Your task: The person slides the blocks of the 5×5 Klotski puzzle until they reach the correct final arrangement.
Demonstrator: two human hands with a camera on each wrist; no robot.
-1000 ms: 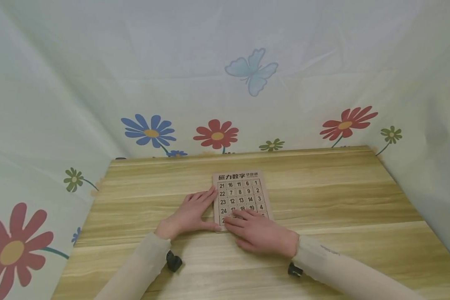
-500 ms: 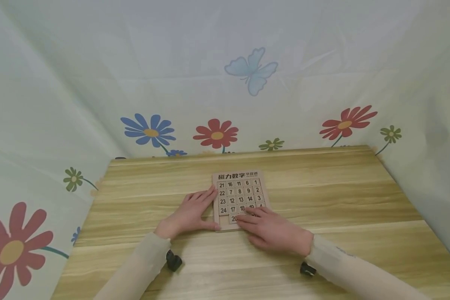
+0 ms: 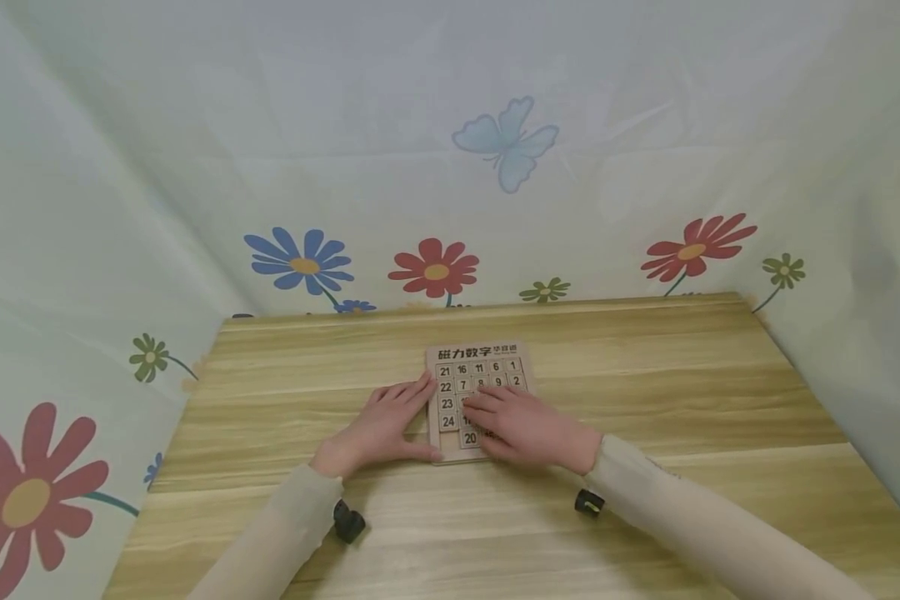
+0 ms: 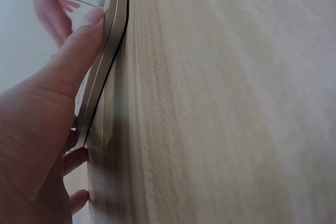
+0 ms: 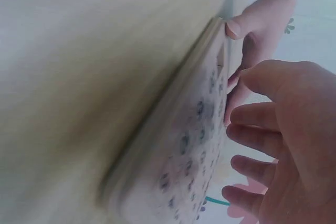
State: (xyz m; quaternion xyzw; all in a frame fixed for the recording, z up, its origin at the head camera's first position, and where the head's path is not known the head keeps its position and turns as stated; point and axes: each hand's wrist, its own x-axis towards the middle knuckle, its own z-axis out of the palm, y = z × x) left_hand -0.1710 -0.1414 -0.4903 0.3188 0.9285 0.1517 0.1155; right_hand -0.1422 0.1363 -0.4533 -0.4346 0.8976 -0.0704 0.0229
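Observation:
A wooden number sliding puzzle (image 3: 482,352) lies flat on the table, with printed characters along its top and numbered tiles below. Its lower left corner has a gap, and the tile numbered 20 (image 3: 469,438) sits just right of it. My left hand (image 3: 378,425) rests along the puzzle's left side, fingers extended at the edge; its thumb (image 4: 84,40) touches the frame near the corner. Over the middle and lower right tiles is my right hand (image 3: 528,425), fingers loosely extended, covering several numbers. The right wrist view shows those fingers (image 5: 252,129) apart from the tiles, holding nothing.
The wood-grain table (image 3: 645,375) extends around the puzzle on all sides. White fabric with flowers and a butterfly (image 3: 508,143) hangs behind and beside it. A small black device (image 3: 348,522) is strapped at each wrist.
The bottom row of tiles has slid right, opening the gap at the lower left corner. My right hand first moved right, then back up and left over the tiles. My left hand stays put.

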